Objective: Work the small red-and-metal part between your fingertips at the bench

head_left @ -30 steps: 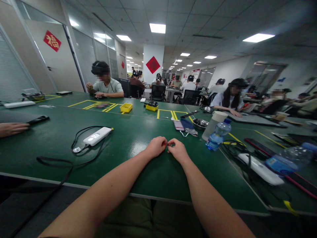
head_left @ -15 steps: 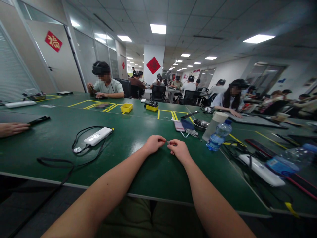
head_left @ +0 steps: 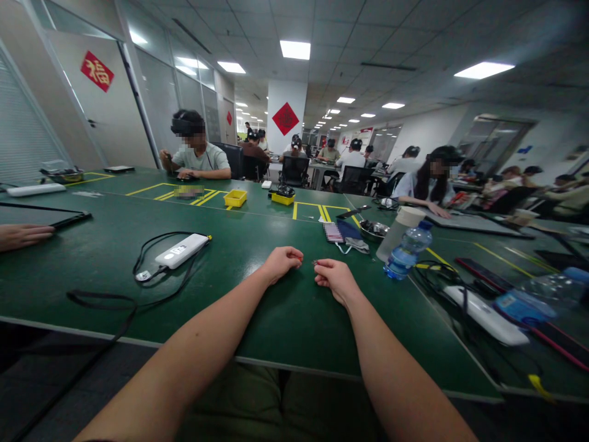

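Observation:
My left hand (head_left: pixel 282 264) is pinched above the green table (head_left: pixel 221 307); a tiny reddish spot shows at its fingertips, too small to name. Across a small gap, my right hand (head_left: pixel 337 280) pinches a small metallic piece (head_left: pixel 315 263) between thumb and forefinger. The piece's kind is not clear at this size. Both hands are near the middle of the table, with the forearms reaching in from the front edge.
To the right stand a blue-labelled water bottle (head_left: pixel 407 250), a pale cup (head_left: pixel 399 233) and a metal bowl (head_left: pixel 373 230). A white power bank (head_left: pixel 182 251) with a black cable lies left. Yellow trays (head_left: pixel 235 197) sit farther back. A co-worker's hand (head_left: pixel 25 236) rests at far left.
My hands have drawn apart: the left moved slightly left, the right slightly right. The small metallic piece stays at the right fingertips.

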